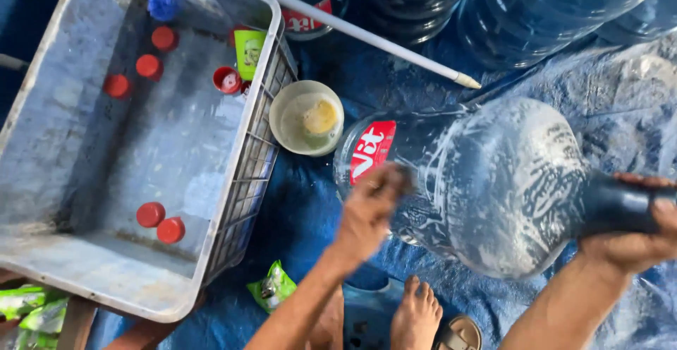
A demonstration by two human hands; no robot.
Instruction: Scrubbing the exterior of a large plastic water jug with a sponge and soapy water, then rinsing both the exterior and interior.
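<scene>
As suds streak the rounded clear-plastic water jug (493, 188), left hand (370, 209) pressed flat on it, right hand (635, 240) gripping its dark neck.

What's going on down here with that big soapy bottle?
A person is working on a large clear water jug that lies on its side on a blue tarp, streaked with white suds. The left hand presses against the jug's side near its red label, and the right hand grips its dark neck. Beside it sit a small bowl of soapy liquid and a grey crate holding red caps. More jugs stand behind.
</scene>
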